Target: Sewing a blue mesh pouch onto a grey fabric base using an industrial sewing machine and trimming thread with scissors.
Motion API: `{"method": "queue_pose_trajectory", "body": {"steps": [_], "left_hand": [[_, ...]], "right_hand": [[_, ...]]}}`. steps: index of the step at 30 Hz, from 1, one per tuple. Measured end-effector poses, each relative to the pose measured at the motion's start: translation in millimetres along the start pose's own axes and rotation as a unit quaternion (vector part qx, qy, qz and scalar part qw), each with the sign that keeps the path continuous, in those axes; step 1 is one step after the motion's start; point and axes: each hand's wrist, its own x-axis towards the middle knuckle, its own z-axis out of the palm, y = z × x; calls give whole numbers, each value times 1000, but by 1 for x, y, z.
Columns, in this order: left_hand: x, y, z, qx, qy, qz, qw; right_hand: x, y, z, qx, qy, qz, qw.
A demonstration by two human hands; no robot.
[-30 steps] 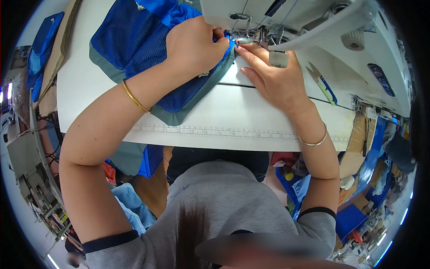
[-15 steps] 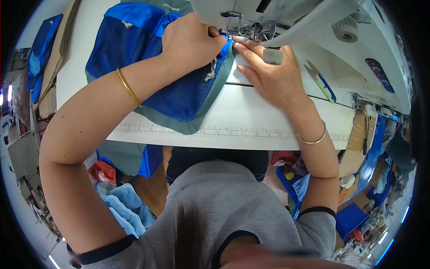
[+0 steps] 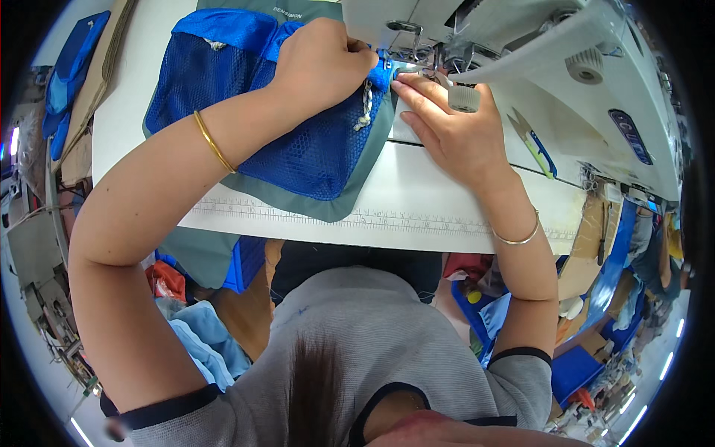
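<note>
A grey-green fabric piece (image 3: 339,203) with blue mesh pockets (image 3: 305,167) and blue upper bands lies under the sewing machine (image 3: 573,82). My left hand (image 3: 322,63) is closed over the upper right part of the mesh, its thumb and fingers pinched beside the needle area. Whatever its fingertips hold is hidden. Just below it, a white knotted cord (image 3: 364,108) hangs on the mesh. My right hand (image 3: 462,134) lies open on the machine bed, fingers stretched to the fabric's right edge by the presser foot, partly behind a ridged grey knob (image 3: 463,98).
Thread snips (image 3: 535,145) with a blue and green handle lie right of my right hand. A ruler strip (image 3: 357,218) runs along the table's front edge. Blue fabric (image 3: 74,67) sits at far left. Light blue cloth (image 3: 205,339) and blue bins (image 3: 577,369) are below table level.
My left hand has shifted slightly up and away from the fabric's right edge, where more of the blue band and cord shows. My right hand stays by the presser foot.
</note>
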Motion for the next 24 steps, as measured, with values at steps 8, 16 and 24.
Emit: {"method": "queue_pose_trajectory", "body": {"steps": [8, 16, 24], "left_hand": [[5, -6, -1, -31, 14, 13, 999], [5, -2, -4, -21, -1, -13, 1000], [-7, 2, -6, 7, 36, 10, 999]], "right_hand": [[-1, 2, -3, -15, -15, 16, 1000], [-9, -2, -13, -18, 14, 14, 1000], [-35, 26, -53, -94, -19, 139, 986]]}}
